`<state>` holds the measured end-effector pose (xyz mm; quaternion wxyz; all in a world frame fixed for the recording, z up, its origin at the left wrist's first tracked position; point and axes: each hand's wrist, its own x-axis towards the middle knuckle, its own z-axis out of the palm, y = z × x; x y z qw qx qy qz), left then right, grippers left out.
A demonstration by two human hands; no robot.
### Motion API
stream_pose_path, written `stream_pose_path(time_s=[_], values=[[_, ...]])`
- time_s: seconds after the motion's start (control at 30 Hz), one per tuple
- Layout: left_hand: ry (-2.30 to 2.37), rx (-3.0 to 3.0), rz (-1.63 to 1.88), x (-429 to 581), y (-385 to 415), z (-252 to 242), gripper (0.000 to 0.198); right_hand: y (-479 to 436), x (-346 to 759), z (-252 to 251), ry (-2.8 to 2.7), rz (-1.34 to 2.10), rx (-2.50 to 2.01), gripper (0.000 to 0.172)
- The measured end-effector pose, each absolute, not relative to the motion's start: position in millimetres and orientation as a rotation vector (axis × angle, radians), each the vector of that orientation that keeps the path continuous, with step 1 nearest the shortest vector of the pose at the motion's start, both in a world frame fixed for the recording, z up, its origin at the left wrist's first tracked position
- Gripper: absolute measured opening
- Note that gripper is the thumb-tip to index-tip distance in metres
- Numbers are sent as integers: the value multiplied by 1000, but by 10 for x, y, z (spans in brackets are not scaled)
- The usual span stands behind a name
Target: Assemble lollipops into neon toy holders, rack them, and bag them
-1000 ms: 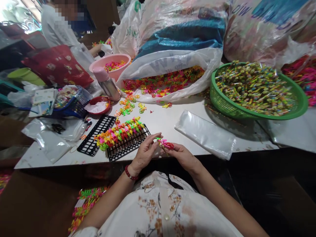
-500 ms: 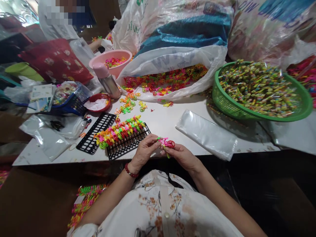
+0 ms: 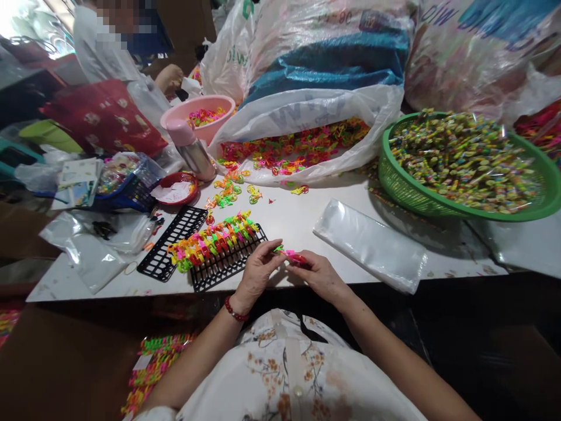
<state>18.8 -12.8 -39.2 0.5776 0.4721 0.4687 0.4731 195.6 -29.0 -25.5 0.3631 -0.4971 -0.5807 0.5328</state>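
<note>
Close together over the table's front edge, both my hands hold one small plastic toy (image 3: 293, 256) in pink, red and green; its exact shape is too small to make out. My left hand (image 3: 262, 266), with a red bead bracelet at the wrist, pinches the green and pink end. The red end sits between thumb and fingers of my right hand (image 3: 319, 276). Just left of my left hand lies a black plastic rack (image 3: 223, 268), with rows of similar colourful toys (image 3: 214, 240) standing along its back part. Beside it is a second black rack (image 3: 169, 248).
Loose toys (image 3: 228, 190) spill from an open white sack (image 3: 307, 166). Clear plastic bags (image 3: 370, 245) lie right of my hands, near a green basket (image 3: 429, 202) of wrapped pieces. A flask (image 3: 195, 152), pink basin (image 3: 170, 117) and red basket (image 3: 193, 193) stand left. Another person (image 3: 103, 55) is behind.
The toy has turned in my fingers: the yellow-green part that pointed down below my right fingers no longer shows. The whole view has shifted slightly. The racks stay in place.
</note>
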Motion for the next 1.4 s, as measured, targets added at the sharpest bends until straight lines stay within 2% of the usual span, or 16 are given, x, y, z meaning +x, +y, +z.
stream_pose_path(time_s=[0.1, 0.23, 0.3, 0.37, 0.5, 0.6, 0.8, 1.23, 1.4], values=[[1188, 1022, 1086, 167, -193, -352, 51, -138, 1921, -255, -1563, 1231, -1263, 20], [1440, 1475, 1090, 2, -264, -56, 25, 169, 1780, -296, -1513, 1130, -1350, 19], [1522, 1858, 1188, -135, -180, 137, 22, 351, 1668, -314, -1500, 1110, -1357, 19], [1553, 2198, 1224, -281, 5, 278, 29, 525, 1541, -335, -1521, 1082, -1326, 17], [1454, 2560, 938, -503, 434, 303, 44, 781, 1303, -404, -1625, 1001, -1245, 12], [1409, 2568, 828, -564, 581, 198, 49, 873, 1192, -469, -1665, 1008, -1209, 13], [1437, 2501, 835, -551, 543, 143, 52, 921, 1163, -533, -1759, 1017, -1153, 17], [1363, 2401, 779, -561, 646, 242, 46, 1003, 1249, -474, -2121, 863, -1101, 24], [1226, 2518, 638, -598, 718, 265, 48, 1018, 1241, -540, -2161, 792, -1167, 19]])
